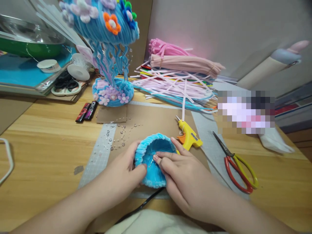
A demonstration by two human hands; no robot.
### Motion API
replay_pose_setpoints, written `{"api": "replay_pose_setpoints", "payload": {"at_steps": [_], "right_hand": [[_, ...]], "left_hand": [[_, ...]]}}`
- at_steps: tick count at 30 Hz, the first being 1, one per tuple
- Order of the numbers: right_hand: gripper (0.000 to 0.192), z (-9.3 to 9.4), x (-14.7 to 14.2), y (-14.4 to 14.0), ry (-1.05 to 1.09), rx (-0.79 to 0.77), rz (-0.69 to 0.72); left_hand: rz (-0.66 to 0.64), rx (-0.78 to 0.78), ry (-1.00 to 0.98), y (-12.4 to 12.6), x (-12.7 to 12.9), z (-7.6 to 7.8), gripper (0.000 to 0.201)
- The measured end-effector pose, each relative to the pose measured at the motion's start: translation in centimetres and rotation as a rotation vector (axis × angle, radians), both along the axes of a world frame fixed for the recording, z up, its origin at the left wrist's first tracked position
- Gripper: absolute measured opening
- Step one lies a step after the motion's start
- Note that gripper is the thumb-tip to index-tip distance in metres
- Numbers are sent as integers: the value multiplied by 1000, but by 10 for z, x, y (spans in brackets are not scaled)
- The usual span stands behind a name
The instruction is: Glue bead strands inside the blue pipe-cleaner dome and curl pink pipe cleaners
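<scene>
My left hand (123, 170) and my right hand (181, 174) both hold a small blue dome of fuzzy pipe cleaners (153, 159) just above the cardboard sheet (146, 120). The left thumb presses its near left side. The right fingers lie across its top, and a thin silvery wire shows between the fingertips. A yellow hot glue gun (188, 135) lies just beyond my right hand, its black cord running back under my arms. A strand of clear beads (119, 138) lies on the cardboard to the left of the dome.
A tall blue pipe-cleaner jellyfish with flowers (109, 48) stands at the back. Bundles of pink and mixed pipe cleaners (180, 74) are piled behind. Red-and-yellow scissors (237, 169) lie right. Two lighters (86, 111), black scissors (65, 85) and thread spools (78, 71) sit left.
</scene>
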State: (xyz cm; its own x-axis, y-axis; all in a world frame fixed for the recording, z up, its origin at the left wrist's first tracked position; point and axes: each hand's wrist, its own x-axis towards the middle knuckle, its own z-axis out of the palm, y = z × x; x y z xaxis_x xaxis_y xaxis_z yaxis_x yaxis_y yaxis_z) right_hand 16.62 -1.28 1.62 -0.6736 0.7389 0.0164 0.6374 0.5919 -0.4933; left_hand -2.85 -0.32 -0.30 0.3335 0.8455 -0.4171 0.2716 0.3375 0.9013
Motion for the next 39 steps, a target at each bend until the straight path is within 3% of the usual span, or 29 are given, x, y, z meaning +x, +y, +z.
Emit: {"api": "replay_pose_setpoints", "payload": {"at_steps": [5,7,11,15,19,30,39], "right_hand": [[21,1,6,0,50,4,24],[18,3,12,0,165,29,-30],[18,3,21,5,291,176,-267],[14,-4,19,10,81,170,-346],[15,-8,11,11,-126,66,-342],[13,-9,2,15,-265,-23,-343],[16,-15,4,17,-266,219,-299]], "left_hand": [[61,301,176,2,-2,-4,46],[50,344,197,2,-3,-4,47],[54,276,199,1,-5,-1,46],[57,249,208,-1,-6,1,48],[44,249,193,-2,-4,0,49],[32,241,155,-3,1,-1,45],[45,216,21,-2,3,2,40]]}}
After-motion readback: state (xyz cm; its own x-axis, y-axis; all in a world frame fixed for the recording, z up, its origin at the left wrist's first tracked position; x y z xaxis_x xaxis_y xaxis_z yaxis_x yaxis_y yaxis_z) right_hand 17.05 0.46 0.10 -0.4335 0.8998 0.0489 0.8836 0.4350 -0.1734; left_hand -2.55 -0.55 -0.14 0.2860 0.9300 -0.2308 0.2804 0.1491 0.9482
